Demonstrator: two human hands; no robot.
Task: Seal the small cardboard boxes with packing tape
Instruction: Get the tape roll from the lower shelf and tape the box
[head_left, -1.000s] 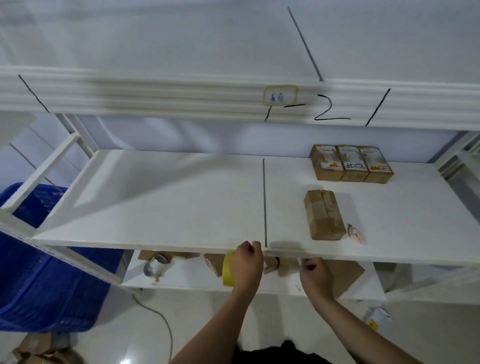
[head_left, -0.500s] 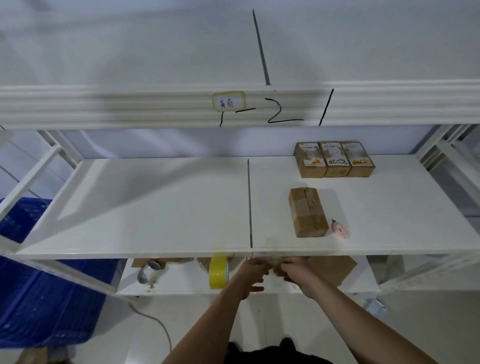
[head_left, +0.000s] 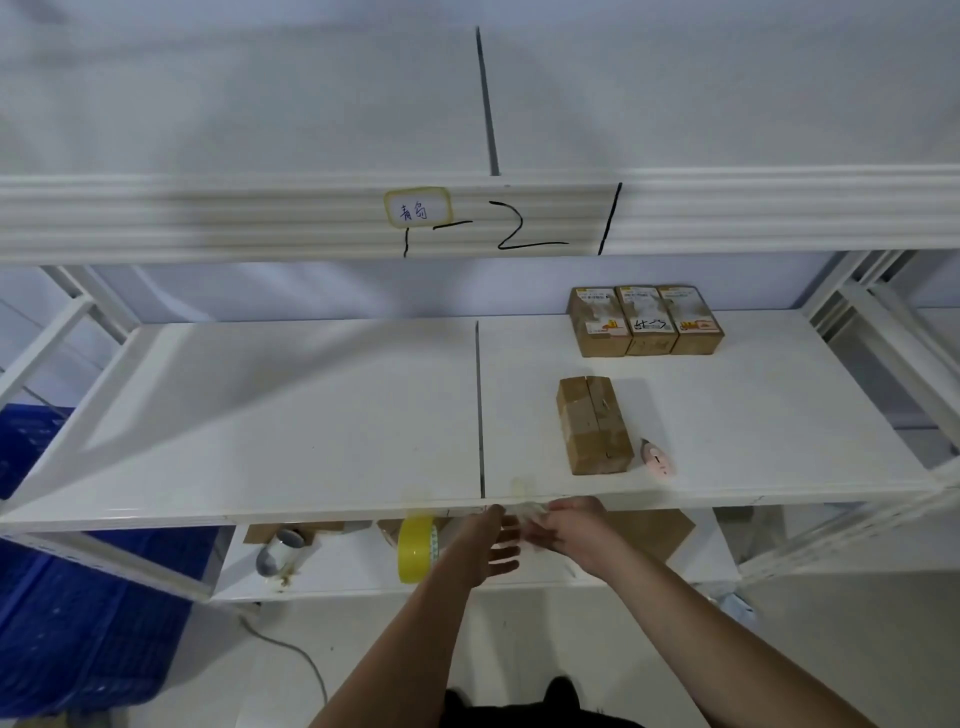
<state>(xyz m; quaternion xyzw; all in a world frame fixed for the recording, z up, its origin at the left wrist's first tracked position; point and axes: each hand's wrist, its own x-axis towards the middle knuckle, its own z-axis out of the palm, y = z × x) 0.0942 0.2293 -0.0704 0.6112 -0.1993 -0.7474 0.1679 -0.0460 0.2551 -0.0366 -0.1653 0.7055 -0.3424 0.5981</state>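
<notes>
The shelf (head_left: 311, 415) carries everything, its front edge just above both hands. Up and to the right of the right hand (head_left: 574, 527) lies the unsealed cardboard box (head_left: 595, 431), its top flaps meeting along an open seam. It looks light and fairly stiff, though the flaps would likely give under pressure, so it is best held by its long sides while tape is pressed along the seam. Farther back, three labelled boxes (head_left: 644, 319) stand side by side, touching.

The tape roll (head_left: 417, 548), yellowish, sits just left of the left hand (head_left: 485, 545); whether it hangs from the wrist or rests behind it I cannot tell. The roll is rigid, but the film off it is thin, clingy and prone to folding on itself.

The left hand is spread, fingers loose. The right hand's fingers are curled, seemingly pinching a clear strip of tape (head_left: 530, 512) between the hands; the strip is nearly invisible and its ends cannot be traced. A small pink cutter (head_left: 655, 457) lies just beside the box.
</notes>
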